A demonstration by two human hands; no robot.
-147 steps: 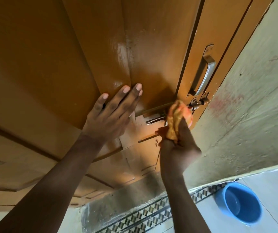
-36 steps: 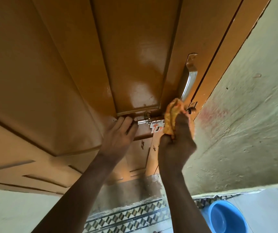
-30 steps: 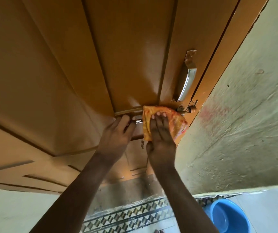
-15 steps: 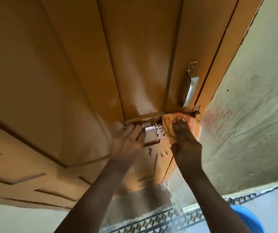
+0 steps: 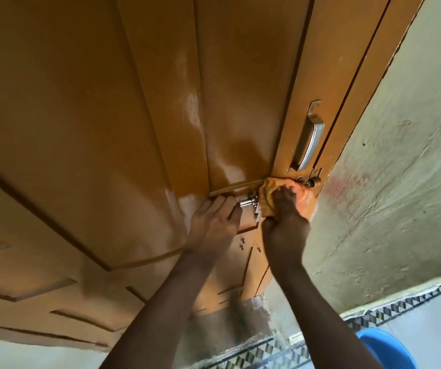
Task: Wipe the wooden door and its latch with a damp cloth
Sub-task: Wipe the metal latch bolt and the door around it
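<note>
**Cloth pressed over the latch, much of the bolt out of sight**

The right hand [image 5: 284, 225] is closed on an orange cloth [image 5: 303, 197], fingers curled over the bunched fabric and pressing it against the wooden door [image 5: 107, 115] at its right stile. The cloth covers the middle of the latch [image 5: 326, 202]; how much of the fabric is gathered inside the palm cannot be made out, since the back of the hand faces the camera.

Just to the left, the left hand [image 5: 214, 225] is curled against the door, its fingertips at the bare, shiny end of the bolt. The thumb and the undersides of the fingers are hidden, so whether they pinch the bolt or only rest beside it cannot be told. A small white, jagged-edged scrap below the bolt, between the two hands, is too blurred to identify.

To the right of the cloth, a small knob-like end of the latch [image 5: 312, 181] shows near the door frame [image 5: 374, 75]; its details are soft. Above it, a metal pull handle [image 5: 310, 139] stands upright on the stile, apart from the cloth. Wet-looking sheen marks the panel above the hands.

Beyond the frame is a rough plastered wall [image 5: 400, 182] with a faint reddish stain. Lower down, a patterned tile border [image 5: 400, 302] runs along the floor, and a blue bucket [image 5: 382, 342] is cut off by the lower edge and partly hidden behind the right forearm.
</note>
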